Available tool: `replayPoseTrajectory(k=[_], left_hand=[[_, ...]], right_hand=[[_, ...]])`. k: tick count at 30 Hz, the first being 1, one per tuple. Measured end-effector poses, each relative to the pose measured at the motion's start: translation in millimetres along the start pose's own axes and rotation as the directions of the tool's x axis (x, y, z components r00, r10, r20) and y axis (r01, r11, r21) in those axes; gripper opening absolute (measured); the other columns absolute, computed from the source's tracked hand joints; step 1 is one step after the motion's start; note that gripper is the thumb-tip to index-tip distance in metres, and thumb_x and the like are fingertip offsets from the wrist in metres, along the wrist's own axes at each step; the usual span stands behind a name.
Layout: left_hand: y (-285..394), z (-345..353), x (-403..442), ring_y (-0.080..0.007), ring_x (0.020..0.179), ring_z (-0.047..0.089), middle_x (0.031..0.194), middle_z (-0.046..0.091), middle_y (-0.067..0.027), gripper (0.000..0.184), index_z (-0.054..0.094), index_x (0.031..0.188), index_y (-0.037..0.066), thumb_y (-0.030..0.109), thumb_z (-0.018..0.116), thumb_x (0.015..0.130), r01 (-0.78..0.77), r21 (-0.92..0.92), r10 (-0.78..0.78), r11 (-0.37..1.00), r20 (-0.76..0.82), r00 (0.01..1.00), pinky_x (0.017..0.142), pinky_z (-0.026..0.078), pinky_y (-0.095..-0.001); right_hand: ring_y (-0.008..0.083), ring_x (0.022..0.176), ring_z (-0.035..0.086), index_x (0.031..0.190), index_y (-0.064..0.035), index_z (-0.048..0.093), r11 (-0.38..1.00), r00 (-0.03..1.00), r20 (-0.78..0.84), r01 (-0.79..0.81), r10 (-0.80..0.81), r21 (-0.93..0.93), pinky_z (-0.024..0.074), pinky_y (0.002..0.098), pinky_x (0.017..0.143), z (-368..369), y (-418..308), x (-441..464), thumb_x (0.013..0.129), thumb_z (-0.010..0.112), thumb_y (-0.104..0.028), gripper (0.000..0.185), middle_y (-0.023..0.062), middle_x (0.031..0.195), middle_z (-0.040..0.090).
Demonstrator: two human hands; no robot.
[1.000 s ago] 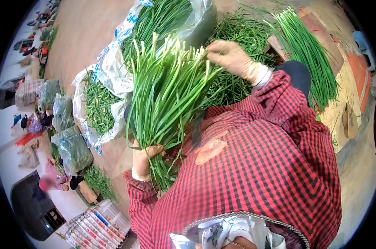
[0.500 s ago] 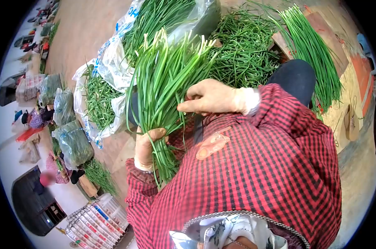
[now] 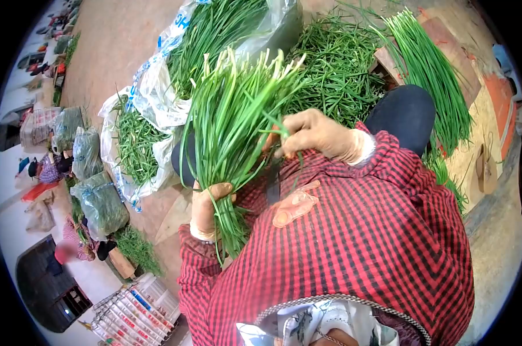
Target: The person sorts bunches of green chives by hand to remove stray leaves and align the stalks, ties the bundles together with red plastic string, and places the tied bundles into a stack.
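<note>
My left hand (image 3: 210,210), in a pale glove, is closed around the lower part of a bunch of garlic chives (image 3: 229,121). Their white cut ends point up and away, and the leaf tips hang below my fist over my lap. To the right of the bunch, my gloved right hand (image 3: 321,135) has its thumb and fingertips pinched together on a loose green chive leaf (image 3: 277,124). Part of that leaf is hidden by the fingers.
A clear plastic bag of long chives (image 3: 218,29) stands ahead, beside a heap of loose leaves (image 3: 339,69). White plastic (image 3: 108,124) holds short trimmings at left. A neat chive bundle (image 3: 425,75) rests on boards at right. People and wrapped bales (image 3: 99,202) line the left wall.
My right hand has drawn back to the right from the bunch, its fingers now pinching a leaf. The bunch in my left hand has shifted slightly downward.
</note>
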State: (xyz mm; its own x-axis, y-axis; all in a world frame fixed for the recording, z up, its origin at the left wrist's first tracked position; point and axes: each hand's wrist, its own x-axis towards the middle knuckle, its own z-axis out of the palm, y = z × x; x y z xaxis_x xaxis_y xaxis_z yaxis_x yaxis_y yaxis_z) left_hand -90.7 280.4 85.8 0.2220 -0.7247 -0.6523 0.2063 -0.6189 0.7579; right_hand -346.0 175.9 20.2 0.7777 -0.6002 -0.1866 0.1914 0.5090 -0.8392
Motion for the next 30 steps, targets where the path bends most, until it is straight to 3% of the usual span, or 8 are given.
replayPoseTrajectory(k=[7,11,13,19,21,23,27,30], left_hand=[[0,1,-4,-0.0176,0.055,0.058,0.071,0.062,-0.0081,0.030,0.060,0.099,-0.001,0.004,0.067,0.070,0.007,0.021,-0.008,1.000,0.065,0.998,0.050,0.049,-0.0271],[1,0,-7,-0.0180,0.056,0.059,0.074,0.062,-0.0088,0.034,0.058,0.102,-0.001,0.005,0.068,0.071,0.030,0.053,-0.035,0.998,0.098,0.995,0.050,0.049,-0.0277],[0,-2,-9,-0.0181,0.056,0.059,0.075,0.063,-0.0091,0.036,0.058,0.104,-0.001,0.005,0.069,0.071,0.047,0.085,-0.055,0.995,0.087,0.995,0.050,0.049,-0.0278],[-2,-11,-17,-0.0170,0.054,0.059,0.072,0.062,-0.0081,0.029,0.060,0.098,-0.003,0.004,0.068,0.071,0.024,0.084,-0.033,0.996,0.113,0.993,0.051,0.050,-0.0268],[-4,-14,-18,-0.0166,0.054,0.059,0.071,0.062,-0.0077,0.028,0.060,0.097,-0.003,0.004,0.067,0.071,0.036,0.056,-0.041,0.998,0.088,0.995,0.051,0.051,-0.0265],[-11,-25,-12,-0.0160,0.053,0.059,0.071,0.062,-0.0076,0.026,0.060,0.097,-0.003,0.003,0.066,0.072,0.051,0.026,-0.053,0.998,0.071,0.996,0.050,0.051,-0.0259],[-8,-21,-12,-0.0162,0.054,0.059,0.071,0.062,-0.0078,0.032,0.058,0.102,-0.003,0.002,0.066,0.072,0.016,-0.024,-0.013,1.000,0.087,0.996,0.049,0.051,-0.0260],[-12,-30,-9,-0.0165,0.055,0.060,0.073,0.062,-0.0083,0.036,0.056,0.106,-0.003,0.002,0.067,0.072,0.067,-0.047,-0.062,0.997,0.109,0.992,0.049,0.052,-0.0266]], right_hand=[[0.0172,0.087,0.063,0.079,-0.0017,0.067,0.823,0.825,-0.275,0.545,-0.493,0.161,0.0510,0.0320,0.083,-30,-35,-1,0.086,0.061,-0.013,0.014,0.0180,0.113,0.067],[0.0117,0.087,0.061,0.084,-0.0027,0.069,0.865,0.771,-0.410,0.490,-0.487,-0.107,0.0460,0.0228,0.083,-44,-46,-8,0.089,0.057,-0.010,0.015,0.0133,0.111,0.068],[0.0198,0.122,0.054,0.087,0.0006,0.066,0.681,0.586,-0.418,0.723,-0.694,-0.116,0.0435,0.0288,0.099,-62,-53,-1,0.091,0.054,-0.011,0.018,0.0155,0.119,0.064],[0.0212,0.104,0.061,0.095,0.0015,0.068,0.842,0.577,-0.614,0.375,-0.539,-0.387,0.0438,0.0303,0.099,-152,-45,-35,0.093,0.056,-0.022,0.027,0.0127,0.115,0.066],[0.0227,0.102,0.063,0.107,0.0023,0.066,0.444,0.855,-0.507,-0.414,-0.111,-0.795,0.0471,0.0313,0.092,-149,-36,-42,0.092,0.059,-0.030,0.036,0.0137,0.110,0.067],[0.0228,0.095,0.063,0.116,0.0007,0.063,0.257,0.819,-0.564,-0.526,-0.103,-0.810,0.0493,0.0322,0.086,-136,-29,-43,0.089,0.063,-0.036,0.046,0.0141,0.105,0.068],[0.0197,0.088,0.064,0.111,-0.0015,0.065,0.872,0.810,-0.572,-0.178,-0.133,-0.455,0.0499,0.0313,0.082,-90,-52,-32,0.090,0.065,-0.027,0.033,0.0115,0.097,0.067],[0.0183,0.087,0.063,0.102,-0.0041,0.069,0.580,0.687,-0.358,0.113,-0.632,-0.807,0.0498,0.0304,0.080,-61,-56,-14,0.089,0.067,-0.021,0.021,0.0091,0.095,0.066]])
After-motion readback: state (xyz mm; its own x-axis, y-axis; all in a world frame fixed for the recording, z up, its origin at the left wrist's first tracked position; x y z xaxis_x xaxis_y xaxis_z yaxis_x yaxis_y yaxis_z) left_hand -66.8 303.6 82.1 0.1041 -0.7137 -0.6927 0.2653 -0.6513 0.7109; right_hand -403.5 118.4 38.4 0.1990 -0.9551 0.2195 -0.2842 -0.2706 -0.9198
